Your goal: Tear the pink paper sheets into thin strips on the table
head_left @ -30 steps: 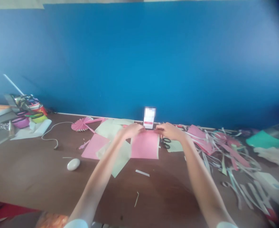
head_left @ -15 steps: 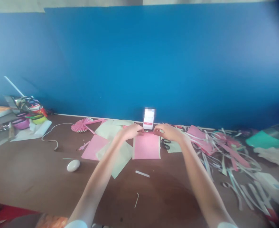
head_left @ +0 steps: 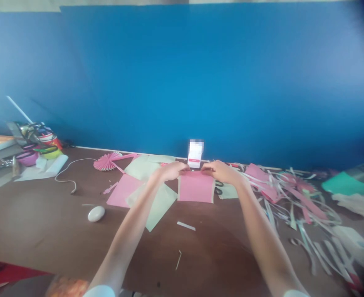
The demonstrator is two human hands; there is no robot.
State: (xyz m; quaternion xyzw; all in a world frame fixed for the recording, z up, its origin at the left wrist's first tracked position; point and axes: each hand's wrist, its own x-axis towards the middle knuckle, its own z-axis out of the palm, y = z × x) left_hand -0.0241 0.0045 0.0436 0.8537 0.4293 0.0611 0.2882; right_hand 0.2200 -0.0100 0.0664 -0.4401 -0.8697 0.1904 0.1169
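Both my hands reach to the far edge of a pink sheet of paper [head_left: 196,187] with pale side borders. My left hand [head_left: 176,170] pinches its far left corner, fingers bent. At the far right corner my right hand [head_left: 219,171] grips the same edge between thumb and fingers. Just behind the sheet stands a phone [head_left: 195,159] with a lit screen. The black handles of scissors [head_left: 219,188] show beside the sheet's right edge, the rest hidden. Pale green sheets [head_left: 160,208] lie under and beside my left forearm.
A white computer mouse [head_left: 96,214] and a pleated pink paper fan [head_left: 107,161] lie at left. White paper strips [head_left: 271,212] and pink pieces are tangled at right. A short white strip [head_left: 186,226] lies in front. A blue wall [head_left: 182,74] rises behind the table.
The pink sheet has shifted slightly right, and its near edge has moved a little farther away. My hands keep hold of its far edge. The view has shifted slightly.
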